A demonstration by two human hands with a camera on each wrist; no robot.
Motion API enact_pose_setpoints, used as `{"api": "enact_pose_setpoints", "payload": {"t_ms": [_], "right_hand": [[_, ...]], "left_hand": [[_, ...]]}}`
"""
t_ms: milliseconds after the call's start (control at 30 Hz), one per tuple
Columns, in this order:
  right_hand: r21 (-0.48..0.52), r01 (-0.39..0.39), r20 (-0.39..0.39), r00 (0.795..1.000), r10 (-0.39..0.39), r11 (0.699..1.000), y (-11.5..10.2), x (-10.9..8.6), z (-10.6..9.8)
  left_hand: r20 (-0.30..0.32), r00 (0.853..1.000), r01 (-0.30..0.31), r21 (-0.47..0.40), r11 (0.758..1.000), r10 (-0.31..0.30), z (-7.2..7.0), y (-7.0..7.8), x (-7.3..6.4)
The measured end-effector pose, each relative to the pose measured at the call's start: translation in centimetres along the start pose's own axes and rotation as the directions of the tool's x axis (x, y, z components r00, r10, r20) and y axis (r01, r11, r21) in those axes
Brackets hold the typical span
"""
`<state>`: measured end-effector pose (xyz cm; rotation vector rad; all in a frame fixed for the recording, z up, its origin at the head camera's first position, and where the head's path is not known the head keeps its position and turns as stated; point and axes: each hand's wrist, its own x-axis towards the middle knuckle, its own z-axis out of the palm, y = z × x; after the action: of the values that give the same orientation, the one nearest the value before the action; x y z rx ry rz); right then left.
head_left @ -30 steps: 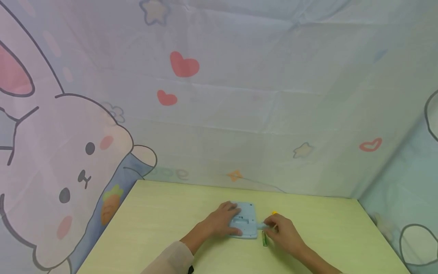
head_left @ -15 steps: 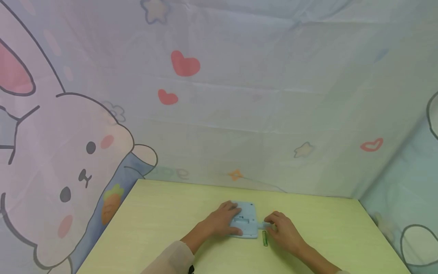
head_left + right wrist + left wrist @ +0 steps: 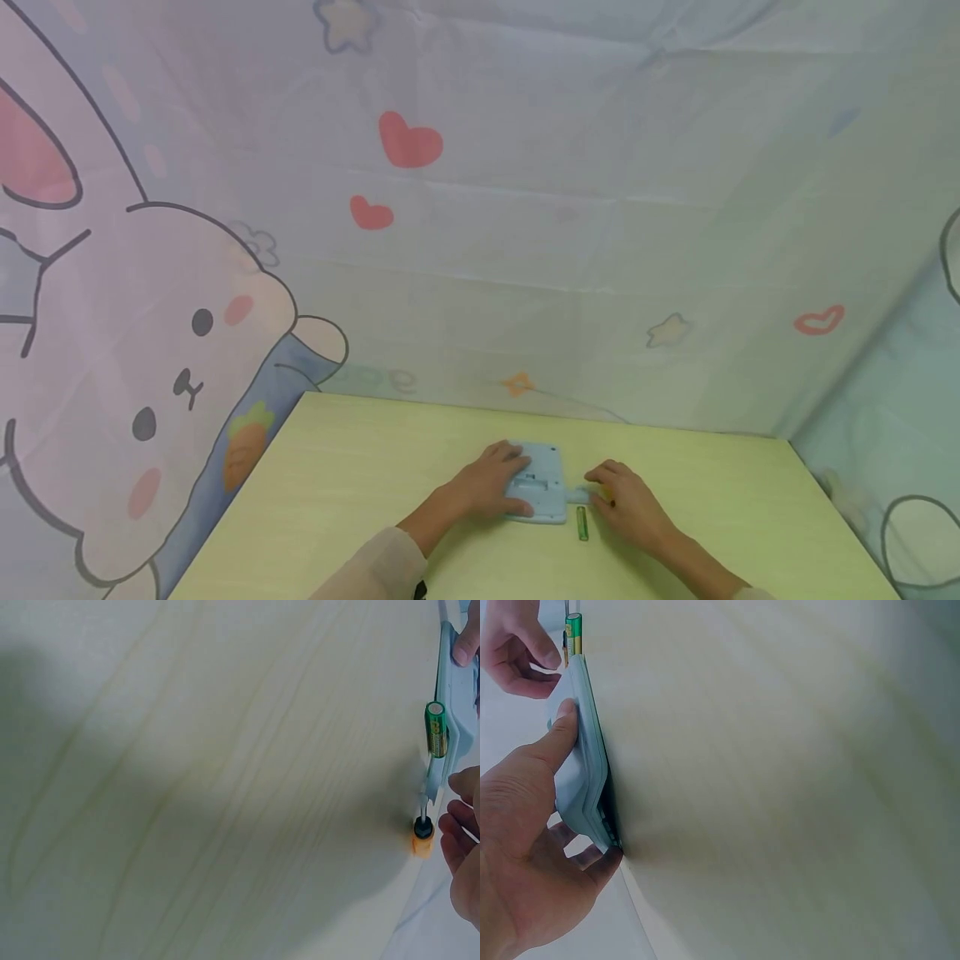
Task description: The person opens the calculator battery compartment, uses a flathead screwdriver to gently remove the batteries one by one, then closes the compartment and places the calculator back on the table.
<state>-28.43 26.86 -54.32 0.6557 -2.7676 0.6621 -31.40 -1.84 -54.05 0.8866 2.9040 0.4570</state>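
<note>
A light-blue calculator (image 3: 546, 508) lies back side up on the table, its narrow battery compartment uncovered. My left hand (image 3: 483, 483) grips its left part, thumb over the back and fingers round the far edge, as the left wrist view shows. Right beside it lies a small light-blue battery cover (image 3: 577, 496). My right hand (image 3: 633, 508) is at that cover's outer end, with thumb and fingers bent and spread apart. Close by the right fingers is a small screwdriver (image 3: 423, 834) with an orange handle, black collar and metal shaft. A green battery (image 3: 582, 523) lies just in front of the cover.
The pale yellow table (image 3: 375, 450) ends at a cloth backdrop (image 3: 525, 250) printed with a rabbit, hearts and stars. A second cloth side (image 3: 900, 433) borders the table on the right.
My right fingers have opened from the battery cover and the hand has shifted slightly right. The screwdriver's yellow-orange handle now shows between thumb and fingers. My left hand stays on the calculator.
</note>
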Motion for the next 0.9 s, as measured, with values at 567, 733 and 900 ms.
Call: {"api": "enact_pose_setpoints", "payload": {"t_ms": [567,733,900], "right_hand": [[-0.161,0.224,-0.018,0.973,-0.23,0.961,0.51,0.35,0.8],[-0.157,0.248,-0.026,0.966,-0.255,0.956,0.44,0.38,0.78],[-0.153,0.244,-0.01,0.968,-0.249,0.958,0.67,0.47,0.97]], "left_hand": [[0.004,1.0,0.003,0.008,1.0,-0.003,0.03,0.0,0.17],[0.009,1.0,0.004,0.004,1.0,-0.004,0.18,-0.09,0.25],[0.007,1.0,0.001,0.008,1.0,-0.001,0.21,-0.11,0.23]]}}
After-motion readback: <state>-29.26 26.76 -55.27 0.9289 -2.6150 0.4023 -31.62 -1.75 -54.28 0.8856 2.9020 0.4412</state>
